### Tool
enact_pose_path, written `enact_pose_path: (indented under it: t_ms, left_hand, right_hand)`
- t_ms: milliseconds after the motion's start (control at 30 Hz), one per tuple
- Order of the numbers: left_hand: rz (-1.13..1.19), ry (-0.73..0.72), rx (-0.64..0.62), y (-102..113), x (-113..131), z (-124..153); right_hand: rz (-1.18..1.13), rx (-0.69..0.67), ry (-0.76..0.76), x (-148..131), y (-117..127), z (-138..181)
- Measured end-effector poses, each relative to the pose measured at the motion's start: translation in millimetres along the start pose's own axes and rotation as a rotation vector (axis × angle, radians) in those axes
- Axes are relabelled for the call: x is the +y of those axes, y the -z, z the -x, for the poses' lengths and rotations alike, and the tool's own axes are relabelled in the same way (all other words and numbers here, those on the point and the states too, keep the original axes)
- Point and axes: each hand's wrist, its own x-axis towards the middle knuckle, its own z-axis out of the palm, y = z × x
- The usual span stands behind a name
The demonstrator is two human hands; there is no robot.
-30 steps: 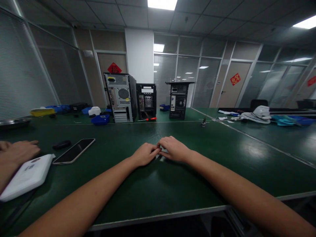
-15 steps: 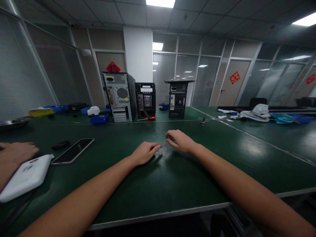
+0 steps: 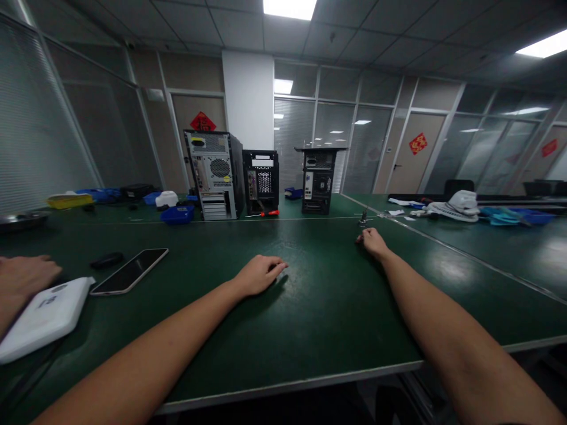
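My left hand rests on the green tabletop with its fingers loosely stretched to the right and a gap by the thumb; I see nothing in it. Farther out to the right is my right hand, its fingers curled inward and their tips partly hidden. Just beyond its knuckles stands a small dark metal part, upright; whether the fingers touch it, I cannot tell. Anything within that curl is too small to make out.
Three computer cases stand at the back, with a red-handled screwdriver before the middle one. To the left lie a phone, a white box-shaped device and another person's hand. A white cap lies far right.
My right hand has moved right and away from me, from beside the left hand to the small metal part. My left hand has stayed almost in place.
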Motion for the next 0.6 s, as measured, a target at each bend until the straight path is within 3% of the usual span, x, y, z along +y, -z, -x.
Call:
enact_pose_path:
  t_ms: [133,267,433,600]
  left_hand:
    - [-0.011,0.004,0.0,0,-1,0]
    - [-0.014,0.0,0.001,0,-1,0]
    - [-0.029,0.004,-0.003,-1,-3,-1]
    - [-0.02,0.006,0.004,-2,-5,-1]
  right_hand:
    - [-0.048,0.083,0.011,-1,6,-6]
    - [-0.035,0.209,0.047,-5,30,-9]
    - [0.005,0.188,0.143,-1,56,-6]
    - [-0.01,0.186,0.157,2,57,0]
